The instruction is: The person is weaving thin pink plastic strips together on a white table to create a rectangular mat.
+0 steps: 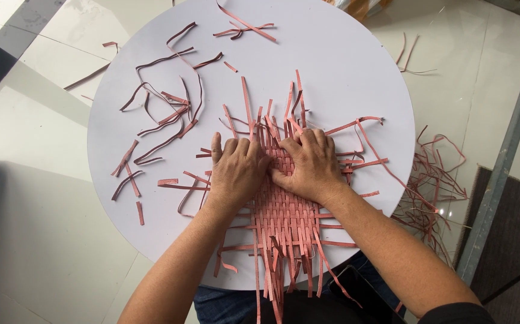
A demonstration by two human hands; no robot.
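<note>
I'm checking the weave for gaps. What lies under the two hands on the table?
Both the left hand and right hand press flat on the pink woven mat, which rests on the round white table. The weave directly beneath the palms is hidden.

Hands (275, 168) on woven mat (284, 216), loose strips (164, 114) left, on table (344, 60)

Both forearms come up from the lower edge of the view and converge, the left from lower left, the right from lower right, bare to the elbow; a dark sleeve edge shows at the right upper arm. The left hand (236, 170) lies palm down, fingers curled, knuckles raised, thumb stretched out to its left. The right hand (311, 165) lies just beside it, also palm down with fingers bent. The two hands touch at their inner edges, wrists angled inward.
</note>
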